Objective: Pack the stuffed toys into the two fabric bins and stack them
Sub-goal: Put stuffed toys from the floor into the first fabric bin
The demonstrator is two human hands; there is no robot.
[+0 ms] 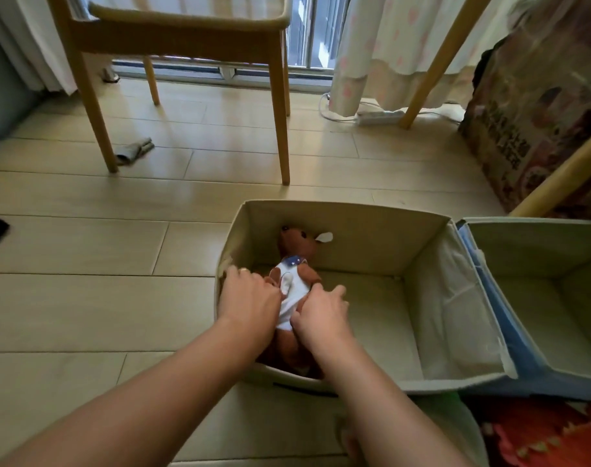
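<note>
A beige fabric bin (348, 214) sits open on the floor in front of me. Inside it, against the left wall, lies a brown stuffed animal (295, 242) in a white shirt with a blue collar, head toward the far wall. My left hand (248, 298) and my right hand (321, 313) are both inside the bin, pressed on either side of the toy's body and gripping it. A second bin (509, 332), blue outside and beige inside, stands touching the first on the right; the part of its inside that I see holds nothing.
A wooden chair (186, 38) stands on the plank floor just beyond the bin. A power strip (380, 116) with its cable lies by the curtain, next to a slanted wooden leg. A printed bag (529, 129) is at right; a red toy (540, 433) at bottom right.
</note>
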